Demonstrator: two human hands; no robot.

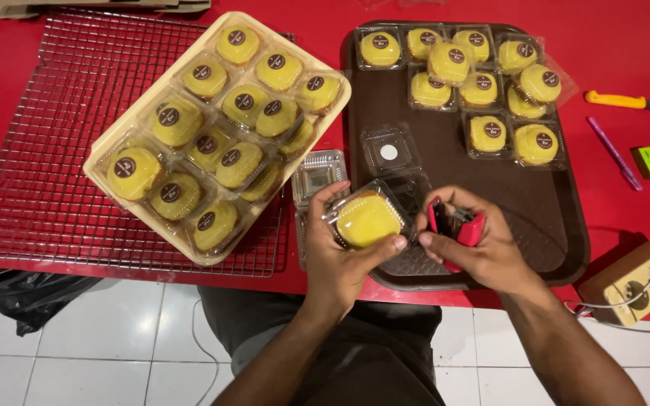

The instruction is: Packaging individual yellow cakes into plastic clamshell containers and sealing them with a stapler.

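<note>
**Hands, boxed cake and stapler above a brown tray**

Nearest the viewer, the left hand (347, 248) grips a clear plastic box holding a yellow cake (368, 219), thumb along its near edge and fingers curled round its far side. Just beside it, the right hand (475, 252) is clenched around a red stapler (457, 225), whose mouth points toward the box's right edge (whether it touches the plastic cannot be told). Both are held over the near rim of a brown tray (551, 225). Just beyond the hands lie empty clear boxes (317, 174), and one more with a round white sticker (389, 151) lies on the tray. Farther left, a cream tray (114, 199) packed with boxed yellow cakes rests tilted on a wire cooling rack (47, 173). At the brown tray's far end sits a second group of boxed cakes (483, 83). To the right, on the red table (626, 45), lie a yellow-handled knife (630, 101), a purple pen (612, 152) and a small green box (649, 162).
</note>
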